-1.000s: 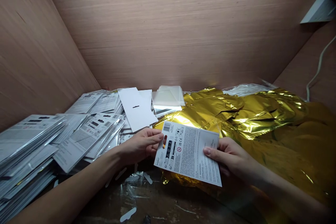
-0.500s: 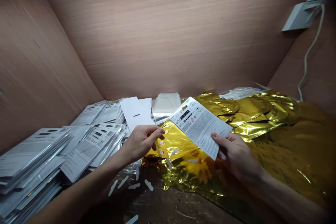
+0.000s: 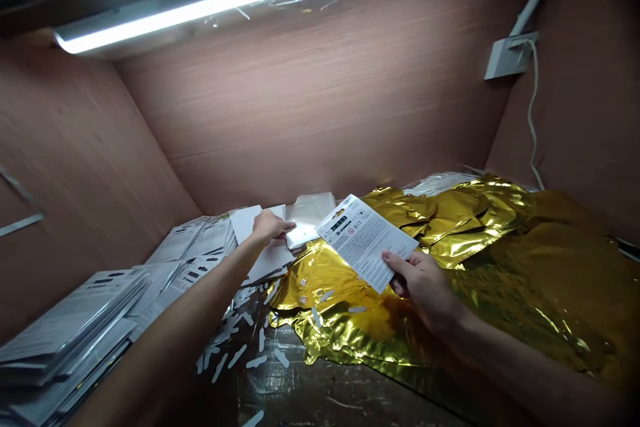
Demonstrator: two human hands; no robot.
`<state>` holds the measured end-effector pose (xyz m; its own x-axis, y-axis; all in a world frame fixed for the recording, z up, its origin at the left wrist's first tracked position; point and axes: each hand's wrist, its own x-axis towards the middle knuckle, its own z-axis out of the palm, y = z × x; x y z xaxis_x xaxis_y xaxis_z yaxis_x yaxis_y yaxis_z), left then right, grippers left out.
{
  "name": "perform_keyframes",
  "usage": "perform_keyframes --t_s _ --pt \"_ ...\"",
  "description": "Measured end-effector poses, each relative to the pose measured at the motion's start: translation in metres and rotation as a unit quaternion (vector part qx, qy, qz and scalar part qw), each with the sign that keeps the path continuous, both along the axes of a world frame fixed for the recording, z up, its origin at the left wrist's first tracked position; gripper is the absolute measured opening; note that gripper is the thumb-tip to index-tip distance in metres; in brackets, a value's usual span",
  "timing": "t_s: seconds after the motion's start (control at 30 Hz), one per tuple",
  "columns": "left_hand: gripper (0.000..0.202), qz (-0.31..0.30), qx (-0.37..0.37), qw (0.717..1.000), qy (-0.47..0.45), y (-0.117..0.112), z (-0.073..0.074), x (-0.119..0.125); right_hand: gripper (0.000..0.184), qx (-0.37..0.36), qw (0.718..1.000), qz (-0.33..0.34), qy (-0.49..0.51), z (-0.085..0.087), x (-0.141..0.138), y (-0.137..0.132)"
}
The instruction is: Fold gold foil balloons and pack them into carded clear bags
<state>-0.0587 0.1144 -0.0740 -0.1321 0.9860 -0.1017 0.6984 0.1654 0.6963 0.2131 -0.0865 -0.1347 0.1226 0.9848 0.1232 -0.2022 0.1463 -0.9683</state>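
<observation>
My right hand [image 3: 423,287] is shut on a printed white backing card [image 3: 363,243], gripping its lower corner above a crumpled gold foil balloon sheet [image 3: 350,327]. The card's side with barcode-like marks and small text faces up. My left hand [image 3: 270,227] reaches far forward and rests on plain white cards [image 3: 270,261], close to a clear plastic sleeve pile [image 3: 310,213]. It shows nothing held apart from that contact. Its palm side is hidden.
Stacks of flat packaged cards [image 3: 75,320] fill the left side. White punched-out slivers [image 3: 240,353] lie scattered on the dark worktop [image 3: 320,393]. Laminate walls enclose the bench, with a lit strip lamp [image 3: 240,0] above and a wall socket with cable [image 3: 505,57] at right.
My view has tilted upward, bringing the lamp into sight. My left hand has moved away from the printed card to the white cards. The printed card has turned, and more slivers show.
</observation>
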Motion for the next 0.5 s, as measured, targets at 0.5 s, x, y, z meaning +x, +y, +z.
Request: perform_keyframes --t_s 0.5 --pt "0.036 -0.006 0.065 0.997 -0.027 0.009 0.028 -0.018 0.047 -0.024 0.999 0.0 -0.035 -0.007 0.003 0.008"
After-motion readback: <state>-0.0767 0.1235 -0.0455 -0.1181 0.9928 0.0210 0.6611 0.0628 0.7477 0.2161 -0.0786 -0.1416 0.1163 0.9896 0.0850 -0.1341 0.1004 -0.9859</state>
